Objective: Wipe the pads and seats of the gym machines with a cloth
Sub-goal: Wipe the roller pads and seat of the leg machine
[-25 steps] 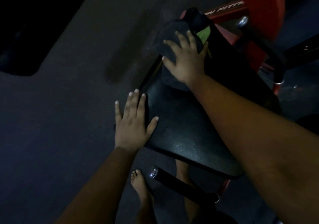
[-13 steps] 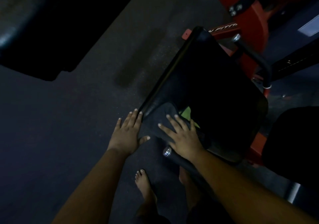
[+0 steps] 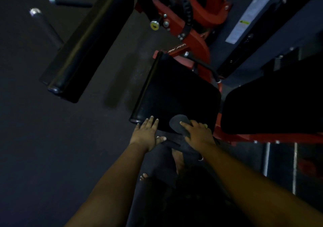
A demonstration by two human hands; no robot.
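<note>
Cloth [image 3: 178, 125], dark grey, lies on the near edge of the black seat [image 3: 174, 93], pressed down under the right hand [image 3: 198, 133]; that grip is loose, fingers spread and slightly bent over the cloth. Just beside it, the left hand [image 3: 146, 134] rests flat on the seat's near left corner, fingers straight, holding nothing. Behind the seat rises the red frame [image 3: 197, 48] of the machine. A long black pad [image 3: 83, 48] hangs to the left, above the dark floor [image 3: 43, 139]. Another black pad [image 3: 272, 107] sits to the right.
</note>
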